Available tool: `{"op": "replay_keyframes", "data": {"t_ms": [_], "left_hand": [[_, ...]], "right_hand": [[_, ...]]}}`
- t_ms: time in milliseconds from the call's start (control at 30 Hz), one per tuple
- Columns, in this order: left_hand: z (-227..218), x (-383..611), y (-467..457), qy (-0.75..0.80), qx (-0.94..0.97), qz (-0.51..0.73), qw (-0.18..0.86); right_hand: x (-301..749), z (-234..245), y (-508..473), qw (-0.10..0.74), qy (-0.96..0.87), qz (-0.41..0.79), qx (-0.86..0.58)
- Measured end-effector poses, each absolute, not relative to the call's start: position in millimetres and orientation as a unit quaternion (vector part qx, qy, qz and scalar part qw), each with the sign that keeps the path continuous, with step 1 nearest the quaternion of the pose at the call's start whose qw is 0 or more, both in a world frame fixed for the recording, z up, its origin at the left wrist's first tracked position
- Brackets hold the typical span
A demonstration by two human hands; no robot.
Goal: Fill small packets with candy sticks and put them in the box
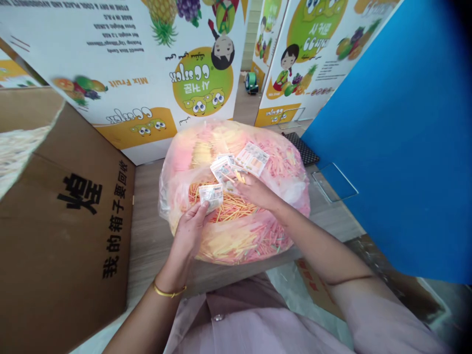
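My left hand [193, 220] is pinching a printed packet [211, 195] between thumb and fingers, with little gap; whether its mouth is gaping, I cannot tell. My right hand [254, 190] is curling its partly closed fingers around a few yellow sticks [240, 177], tips projecting. Both are working above a large clear bag [164, 194] of loose sticks [236, 210]. Likely faults: a slack grip could be dropping sticks; a hard squeeze, snapping them; a brushing knuckle, sliding the spare packets [254, 158] away.
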State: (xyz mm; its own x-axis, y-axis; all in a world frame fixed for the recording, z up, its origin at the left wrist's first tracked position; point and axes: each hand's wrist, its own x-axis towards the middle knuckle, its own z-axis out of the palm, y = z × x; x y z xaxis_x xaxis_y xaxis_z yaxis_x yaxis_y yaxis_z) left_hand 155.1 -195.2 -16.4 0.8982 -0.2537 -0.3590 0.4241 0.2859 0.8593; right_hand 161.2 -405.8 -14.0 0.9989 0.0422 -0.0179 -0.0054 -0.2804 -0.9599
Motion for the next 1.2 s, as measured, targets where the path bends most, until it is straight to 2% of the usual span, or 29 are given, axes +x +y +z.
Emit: {"op": "replay_keyframes", "data": {"t_ms": [67,133,333,433,533,633,767,833,967,1200], "left_hand": [[-16.5,155.1,-195.8,0.081,0.564,-0.205,0.796],[-16.5,155.0,-196.3,0.081,0.571,-0.202,0.792],[-19.8,154.4,-195.4,0.059,0.595,-0.2,0.776],[-21.3,152.7,-194.1,0.04,0.605,-0.204,0.769],[-21.8,150.3,-193.2,0.012,0.604,-0.207,0.77],[-22.3,149.1,-192.6,0.008,0.597,-0.203,0.776],[-23.2,149.5,-192.0,0.0,0.603,-0.201,0.772],[-24.2,149.5,-191.7,-0.009,0.605,-0.206,0.769],[-27.7,149.2,-190.7,-0.016,0.616,-0.212,0.759],[-27.5,150.0,-192.4,-0.011,0.611,-0.215,0.762]], "right_hand": [[157.3,-4.6,-404.5,0.502,0.011,-0.021,-0.865],[150.8,6.5,-402.3,0.438,0.026,-0.035,-0.898],[133.7,36.6,-386.5,0.385,-0.036,-0.026,-0.922],[137.0,36.7,-377.7,0.315,-0.057,0.027,-0.947],[144.3,28.9,-376.3,0.296,-0.062,0.042,-0.952],[149.8,24.3,-381.8,0.378,-0.08,0.038,-0.922],[157.2,33.4,-386.5,0.639,-0.074,-0.026,-0.765],[162.5,41.0,-383.5,0.707,-0.048,-0.072,-0.702],[170.5,46.4,-370.0,0.72,-0.026,-0.129,-0.682],[171.7,22.3,-355.3,0.668,-0.058,-0.123,-0.731]]}}
